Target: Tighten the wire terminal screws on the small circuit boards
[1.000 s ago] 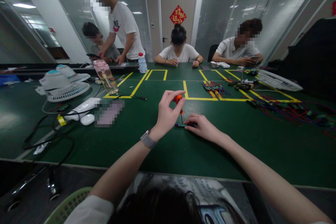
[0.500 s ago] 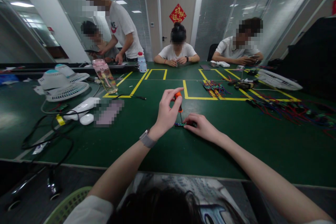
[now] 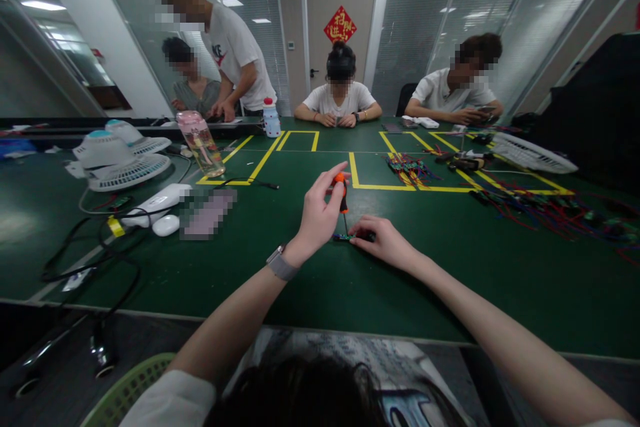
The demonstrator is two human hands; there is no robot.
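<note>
An orange-and-black screwdriver (image 3: 343, 203) stands upright in my left hand (image 3: 320, 207), its handle between the fingers and thumb. Its thin shaft points down to a small green circuit board (image 3: 342, 237) on the table. My right hand (image 3: 377, 237) rests on the table with fingertips pinching the board's right end, and its fingers cover part of the board. Whether the screwdriver tip sits in a screw is too small to tell.
Green table (image 3: 300, 287) with yellow tape outlines. At right lie wired circuit boards (image 3: 407, 167) and a tangle of wires (image 3: 545, 210). Left are white fans (image 3: 127, 170), a pink bottle (image 3: 200, 143), a blurred phone-like slab (image 3: 207, 215) and black cables (image 3: 95, 273). Several people are across the table.
Both hands stay in nearly the same place, with the left fingers shifted slightly around the screwdriver handle. At the back left, the standing person's arms have drawn in and lowered.
</note>
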